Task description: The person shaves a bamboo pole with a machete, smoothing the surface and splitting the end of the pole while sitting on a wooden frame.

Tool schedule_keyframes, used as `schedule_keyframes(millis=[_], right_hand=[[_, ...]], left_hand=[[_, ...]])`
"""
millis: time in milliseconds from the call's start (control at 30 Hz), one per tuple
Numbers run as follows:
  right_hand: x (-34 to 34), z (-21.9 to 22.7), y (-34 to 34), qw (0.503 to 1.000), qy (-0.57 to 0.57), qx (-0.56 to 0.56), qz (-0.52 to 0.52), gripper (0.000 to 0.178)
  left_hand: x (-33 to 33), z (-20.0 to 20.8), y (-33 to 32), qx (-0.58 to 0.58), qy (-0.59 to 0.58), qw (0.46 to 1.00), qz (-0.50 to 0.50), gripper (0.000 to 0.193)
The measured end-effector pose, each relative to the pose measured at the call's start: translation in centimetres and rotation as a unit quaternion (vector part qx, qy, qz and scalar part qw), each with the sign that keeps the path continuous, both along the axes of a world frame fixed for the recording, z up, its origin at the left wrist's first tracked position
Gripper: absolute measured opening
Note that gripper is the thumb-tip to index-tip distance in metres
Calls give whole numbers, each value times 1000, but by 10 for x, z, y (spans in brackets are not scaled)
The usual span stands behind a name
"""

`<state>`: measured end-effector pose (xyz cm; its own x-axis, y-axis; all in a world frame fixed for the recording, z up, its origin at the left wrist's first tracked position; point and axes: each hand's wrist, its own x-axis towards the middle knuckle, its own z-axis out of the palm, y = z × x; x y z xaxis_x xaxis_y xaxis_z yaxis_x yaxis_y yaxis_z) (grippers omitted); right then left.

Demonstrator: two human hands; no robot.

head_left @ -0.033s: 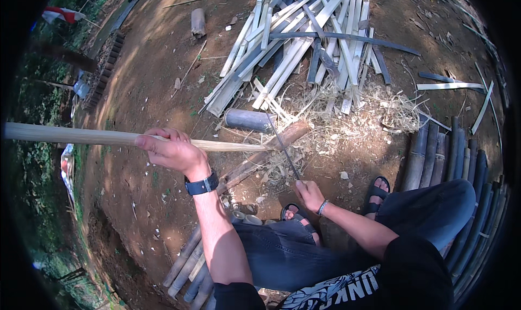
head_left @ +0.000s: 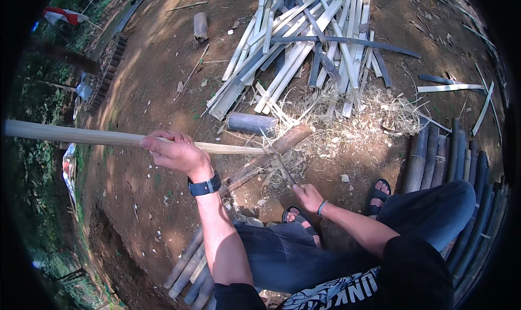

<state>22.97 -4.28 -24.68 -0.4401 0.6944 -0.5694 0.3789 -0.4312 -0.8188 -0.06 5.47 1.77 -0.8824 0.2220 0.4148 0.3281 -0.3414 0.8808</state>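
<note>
My left hand [head_left: 176, 151] grips a long pale bamboo strip [head_left: 81, 135], which runs out past the left edge of the view. The strip's right end lies over a brown log [head_left: 293, 139] set slantwise on the ground. In my right hand [head_left: 308, 197] is a long thin-bladed knife [head_left: 282, 165], its handle hidden in the fist. The blade slants up and left across the strip's tip, by the log; whether it touches the strip I cannot tell. A short thick bamboo piece [head_left: 251, 123] lies just beyond the strip.
Split bamboo strips form a big pile [head_left: 304, 44] ahead. Curly shavings [head_left: 380, 112] cover the ground between pile and log. Bamboo poles make up a bench [head_left: 472, 201] at my right, with more poles [head_left: 187, 266] at lower left. My sandalled feet [head_left: 301, 219] are near the log.
The knife blade has swung left and nearer to me, its tip now beside the strip's end. My right hand has shifted slightly left; the left hand keeps its grip.
</note>
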Motion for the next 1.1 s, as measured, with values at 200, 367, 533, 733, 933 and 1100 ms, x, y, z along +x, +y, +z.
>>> schedule_keyframes(millis=[200, 367, 533, 733, 933, 1100], right_hand=[[34, 5, 31, 977, -200, 22, 77, 69], [50, 18, 39, 979, -188, 79, 15, 63], [8, 18, 64, 972, -19, 125, -197, 61], [-4, 32, 108, 955, 236, -18, -176, 45], [-9, 48, 109, 981, 144, 27, -125, 24], [1, 45, 109, 967, 213, -54, -126, 25]], left_hand=[[-16, 3, -24, 6, -14, 1000, -15, 58], [-30, 30, -86, 94, -27, 992, -84, 61], [-33, 70, -137, 188, 1, 970, -154, 60], [-43, 86, -159, 216, -49, 961, -163, 60], [-51, 83, -162, 218, -65, 958, -175, 60], [-57, 82, -164, 220, -81, 954, -185, 58]])
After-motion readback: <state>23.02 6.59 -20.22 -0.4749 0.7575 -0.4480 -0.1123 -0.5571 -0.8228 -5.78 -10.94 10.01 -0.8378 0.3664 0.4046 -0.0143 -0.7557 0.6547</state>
